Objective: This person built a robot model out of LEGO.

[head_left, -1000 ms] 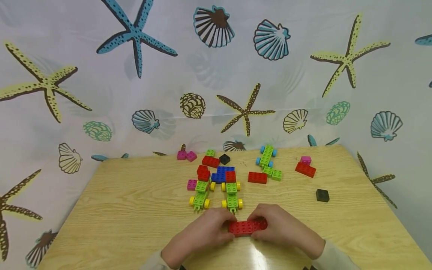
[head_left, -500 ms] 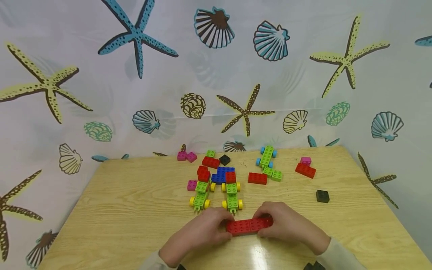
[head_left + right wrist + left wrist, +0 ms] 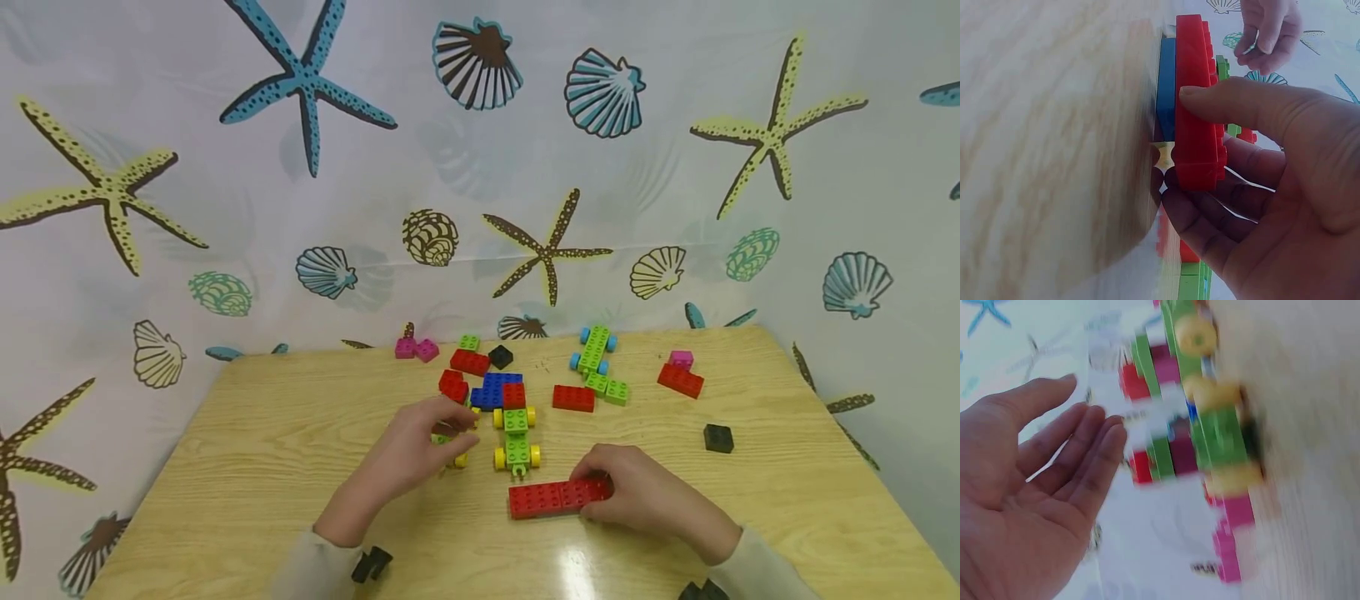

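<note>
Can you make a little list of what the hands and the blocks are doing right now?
left hand: open, reaching over the green car with yellow wheels, holding nothing
right hand: pinches the right end of the long red brick
long red brick: flat on the wooden table
second green car: just behind the red brick, untouched
black block: alone on the table to the right

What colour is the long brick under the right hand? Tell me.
Red. The long brick, pinched by the right hand, shows best in the head view.
</note>
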Demonstrator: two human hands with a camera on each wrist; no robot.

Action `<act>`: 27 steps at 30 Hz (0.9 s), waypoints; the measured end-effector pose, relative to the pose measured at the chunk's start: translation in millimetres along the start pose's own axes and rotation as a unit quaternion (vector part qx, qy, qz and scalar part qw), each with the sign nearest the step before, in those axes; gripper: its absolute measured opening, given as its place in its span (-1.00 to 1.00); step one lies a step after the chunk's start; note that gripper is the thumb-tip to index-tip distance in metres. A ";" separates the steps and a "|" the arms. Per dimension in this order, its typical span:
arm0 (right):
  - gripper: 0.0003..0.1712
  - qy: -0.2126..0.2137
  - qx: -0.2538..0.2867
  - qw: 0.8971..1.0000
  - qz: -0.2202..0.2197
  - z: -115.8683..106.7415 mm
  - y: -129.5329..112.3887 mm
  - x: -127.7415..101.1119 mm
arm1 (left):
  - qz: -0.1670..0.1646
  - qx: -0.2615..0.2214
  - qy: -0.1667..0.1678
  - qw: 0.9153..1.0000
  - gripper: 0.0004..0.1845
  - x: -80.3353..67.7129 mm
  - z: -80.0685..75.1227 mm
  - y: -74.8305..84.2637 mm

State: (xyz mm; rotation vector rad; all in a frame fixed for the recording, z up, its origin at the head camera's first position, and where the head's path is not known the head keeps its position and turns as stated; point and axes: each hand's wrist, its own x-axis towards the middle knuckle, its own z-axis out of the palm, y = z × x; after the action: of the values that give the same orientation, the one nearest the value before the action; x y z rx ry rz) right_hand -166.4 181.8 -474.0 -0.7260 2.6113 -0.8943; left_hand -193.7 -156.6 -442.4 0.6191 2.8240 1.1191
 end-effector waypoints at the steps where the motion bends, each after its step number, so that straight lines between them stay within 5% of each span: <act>1: -0.67 0.000 0.000 1.000 0.000 0.0 -0.2 0.0 | 0.002 0.001 0.021 1.000 -0.77 2.1 -4.1 -5.9; 5: -0.67 -0.002 -0.002 1.000 0.001 0.0 -0.6 -0.3 | 0.003 -0.001 0.084 0.996 -0.67 13.1 -16.5 -29.1; 8: -0.67 -0.003 -0.003 1.000 0.001 0.0 -0.7 -0.4 | -0.012 -0.009 0.095 0.995 -0.56 22.5 -21.6 -44.7; 18: -0.62 -0.011 0.006 1.000 0.004 -2.1 1.2 -1.2 | -0.072 -0.098 0.014 0.993 -0.40 43.0 -21.4 -71.4; 27: -0.57 -0.023 0.027 0.999 0.013 -15.0 7.6 -4.7 | -0.081 -0.130 0.008 0.988 -0.51 46.9 -19.6 -78.9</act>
State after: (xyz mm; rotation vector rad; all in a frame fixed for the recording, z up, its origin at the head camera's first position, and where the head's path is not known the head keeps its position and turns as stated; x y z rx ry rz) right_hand -171.5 196.8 -466.9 -0.6889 2.5412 -0.9258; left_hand -267.8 -203.6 -475.5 0.3538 2.6194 1.4300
